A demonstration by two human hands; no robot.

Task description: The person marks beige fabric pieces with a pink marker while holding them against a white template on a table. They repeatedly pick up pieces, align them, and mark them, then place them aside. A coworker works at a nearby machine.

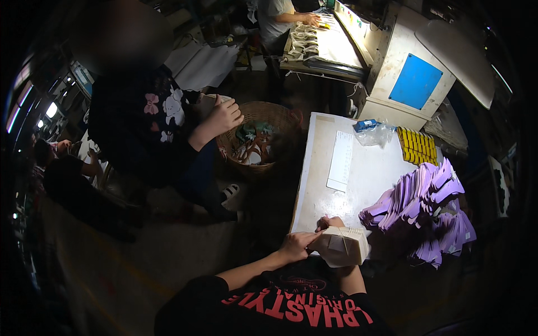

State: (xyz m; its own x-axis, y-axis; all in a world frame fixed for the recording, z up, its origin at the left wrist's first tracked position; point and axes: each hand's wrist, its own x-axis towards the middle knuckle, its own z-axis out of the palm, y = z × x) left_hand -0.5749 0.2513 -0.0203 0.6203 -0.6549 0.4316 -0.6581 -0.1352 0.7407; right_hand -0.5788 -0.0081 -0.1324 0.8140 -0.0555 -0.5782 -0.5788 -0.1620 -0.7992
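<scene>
In front of my body, at the near edge of the white table [316, 204], is a thick bundle of cream-coloured flat pieces [339, 253]. Thin bands or strings cross its top. My left hand [298, 246] is closed at the bundle's left side, its fingers reaching along the edge. Just beyond the bundle shows my right hand [329, 223], fingers curled at its far edge. The bundle covers the right wrist and part of that hand. Close by on the right lie many purple cut pieces [412, 196], fanned in overlapping rows.
Farther up the table are a white ruler-like strip [338, 162], a clear plastic bag [378, 134], a blue box [365, 124] and yellow pieces in rows [417, 147]. Left of the table stands a wicker basket [283, 115] of strappy pieces, with a person [148, 123] beside it.
</scene>
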